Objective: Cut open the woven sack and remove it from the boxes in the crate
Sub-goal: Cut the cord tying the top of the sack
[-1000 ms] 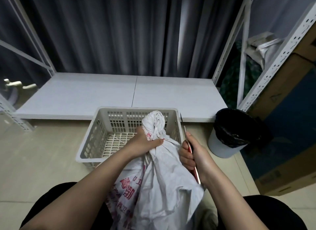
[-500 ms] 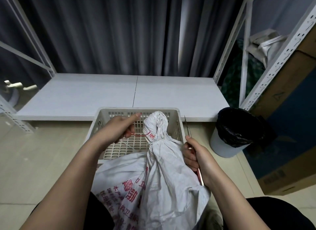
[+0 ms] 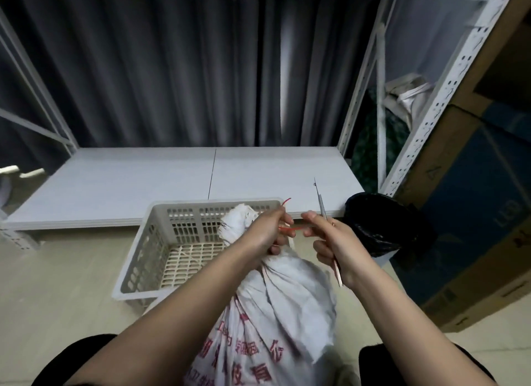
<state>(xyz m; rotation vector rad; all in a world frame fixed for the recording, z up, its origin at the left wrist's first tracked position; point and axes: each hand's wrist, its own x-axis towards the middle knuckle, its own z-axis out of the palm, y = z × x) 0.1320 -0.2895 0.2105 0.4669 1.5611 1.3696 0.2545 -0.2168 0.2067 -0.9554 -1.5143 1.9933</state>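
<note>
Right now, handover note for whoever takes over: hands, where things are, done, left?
Left hand: grips the red tie string at the sack's bunched neck.
Right hand: holds the scissors, tips pointing up and away, fingertips pinching the string's other end.
Woven sack: tied at the top, uncut, leaning over the near right corner of the white crate.
Black-lined bin stands to the right.
Done: string pulled out taut between the hands.
Left: cut the tie, open the sack, strip it off the boxes; none visible yet.
</note>
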